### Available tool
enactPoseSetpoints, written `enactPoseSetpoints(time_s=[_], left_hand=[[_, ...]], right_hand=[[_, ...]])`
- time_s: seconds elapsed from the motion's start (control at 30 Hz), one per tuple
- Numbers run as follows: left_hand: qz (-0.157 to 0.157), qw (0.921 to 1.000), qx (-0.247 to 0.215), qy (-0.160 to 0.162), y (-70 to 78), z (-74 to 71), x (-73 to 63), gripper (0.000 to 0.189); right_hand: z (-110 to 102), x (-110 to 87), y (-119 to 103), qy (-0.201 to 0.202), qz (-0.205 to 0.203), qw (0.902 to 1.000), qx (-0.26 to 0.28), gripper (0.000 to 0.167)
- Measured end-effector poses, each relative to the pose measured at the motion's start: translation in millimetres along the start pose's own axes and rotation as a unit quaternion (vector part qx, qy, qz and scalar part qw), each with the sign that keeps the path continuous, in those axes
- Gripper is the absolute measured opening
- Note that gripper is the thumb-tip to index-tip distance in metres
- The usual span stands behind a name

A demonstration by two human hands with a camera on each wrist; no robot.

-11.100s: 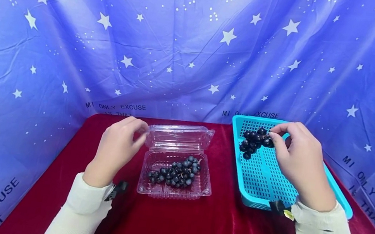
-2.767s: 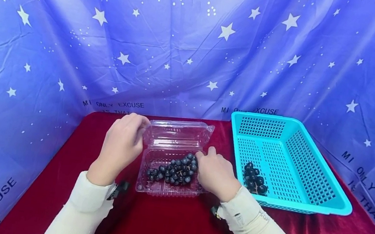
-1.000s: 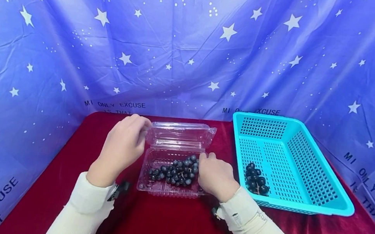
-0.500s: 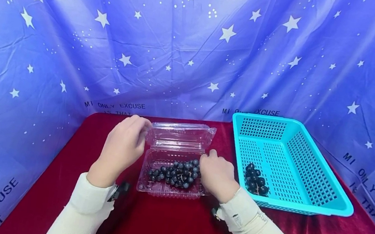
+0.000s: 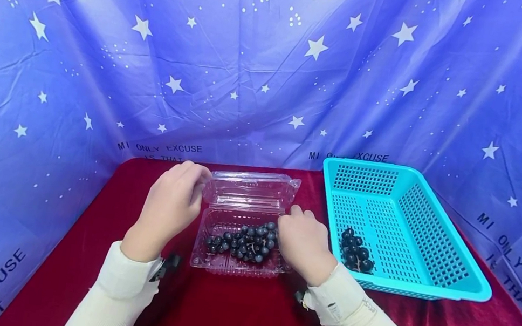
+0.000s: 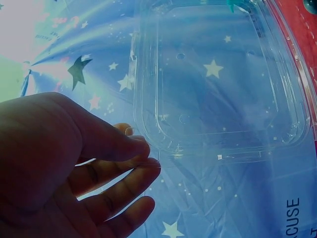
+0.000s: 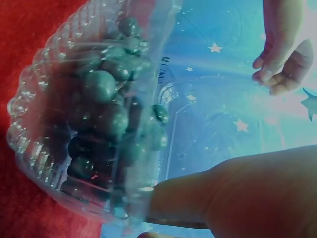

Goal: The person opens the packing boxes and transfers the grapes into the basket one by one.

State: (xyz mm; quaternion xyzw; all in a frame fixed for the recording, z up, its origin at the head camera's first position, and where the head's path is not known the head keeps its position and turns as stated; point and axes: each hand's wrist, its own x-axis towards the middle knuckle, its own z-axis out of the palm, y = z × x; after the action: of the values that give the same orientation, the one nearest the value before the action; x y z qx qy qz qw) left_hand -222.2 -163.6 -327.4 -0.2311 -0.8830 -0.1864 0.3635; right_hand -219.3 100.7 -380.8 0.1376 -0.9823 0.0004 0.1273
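In the head view my left hand pinches the near-left corner of the raised lid of a clear plastic clamshell box. The left wrist view shows thumb and fingertips meeting at the lid's corner. A bunch of dark grapes lies in the box. My right hand reaches over the box's right rim with curled fingers, at the bunch's right end; its fingertips are hidden in this view. In the right wrist view the thumb passes behind the box's wall beside the grapes.
A turquoise slotted basket stands on the right, with a smaller bunch of black grapes in its near-left corner. Dark red cloth covers the table. A blue star-printed curtain encloses the back and sides.
Earlier my right hand held the smaller bunch over the basket; that bunch now lies in the basket's near-left corner. The right hand moved left to the box, where the grapes shifted slightly. The left hand kept its grip.
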Motion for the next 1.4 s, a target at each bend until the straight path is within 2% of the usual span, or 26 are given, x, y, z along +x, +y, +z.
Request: enactPoseSetpoints(time_s=[0.33, 0.6, 1.4], left_hand=[[-0.001, 1.0000, 0.002, -0.001, 0.4, -0.7, -0.1, 0.020], [-0.002, 1.0000, 0.001, -0.001, 0.8, -1.2, -0.4, 0.020], [-0.009, 0.9999, 0.002, -0.008, 1.2, -1.0, -1.5, 0.019]], right_hand=[[-11, -4.2, -2, 0.039, -0.027, 0.9987, 0.016, 0.010], [-22, -7.0, -4, 0.046, -0.040, 0.9975, 0.036, 0.013], [-33, -11.3, -8, 0.061, -0.057, 0.9931, 0.083, 0.015]])
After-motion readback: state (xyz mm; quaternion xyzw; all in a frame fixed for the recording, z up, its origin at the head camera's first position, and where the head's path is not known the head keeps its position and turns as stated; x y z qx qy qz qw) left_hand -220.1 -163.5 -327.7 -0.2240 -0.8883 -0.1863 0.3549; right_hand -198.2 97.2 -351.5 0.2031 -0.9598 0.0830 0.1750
